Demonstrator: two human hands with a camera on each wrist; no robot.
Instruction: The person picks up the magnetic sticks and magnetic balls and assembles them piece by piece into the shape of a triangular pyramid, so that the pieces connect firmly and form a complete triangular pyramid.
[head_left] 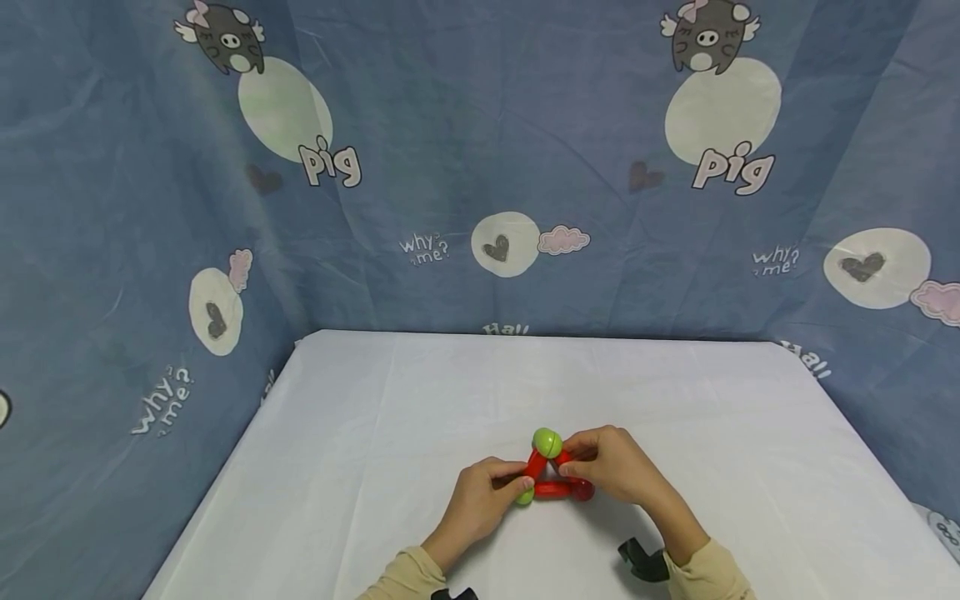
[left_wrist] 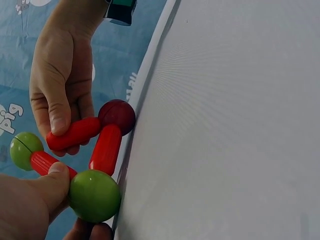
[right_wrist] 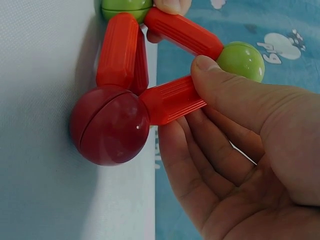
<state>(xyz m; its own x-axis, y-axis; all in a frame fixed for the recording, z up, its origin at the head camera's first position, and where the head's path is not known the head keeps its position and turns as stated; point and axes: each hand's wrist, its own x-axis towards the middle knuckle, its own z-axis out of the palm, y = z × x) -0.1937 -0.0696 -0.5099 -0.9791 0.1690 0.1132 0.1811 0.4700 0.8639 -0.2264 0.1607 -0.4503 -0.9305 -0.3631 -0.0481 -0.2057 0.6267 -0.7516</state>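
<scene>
Both hands hold a triangular toy frame of red rods and balls above the white table. My left hand [head_left: 480, 500] grips a red rod [left_wrist: 47, 162] between two green balls; the lower green ball [left_wrist: 95, 196] is beside its fingers. My right hand [head_left: 611, 462] pinches another red rod [right_wrist: 175, 99] between thumb and fingers. One end of that rod joins the dark red ball [right_wrist: 110, 125]. Its other end is close to the upper green ball [head_left: 547, 442]; whether they touch I cannot tell. A third red rod [left_wrist: 106, 150] links the dark red ball and the lower green ball.
A white-covered table [head_left: 375, 417] lies under the hands. Blue printed cloth [head_left: 487, 125] hangs behind it and along the left. A dark wrist strap piece [head_left: 643, 560] shows by the right sleeve. Part of another red rod [right_wrist: 142, 65] shows behind the frame.
</scene>
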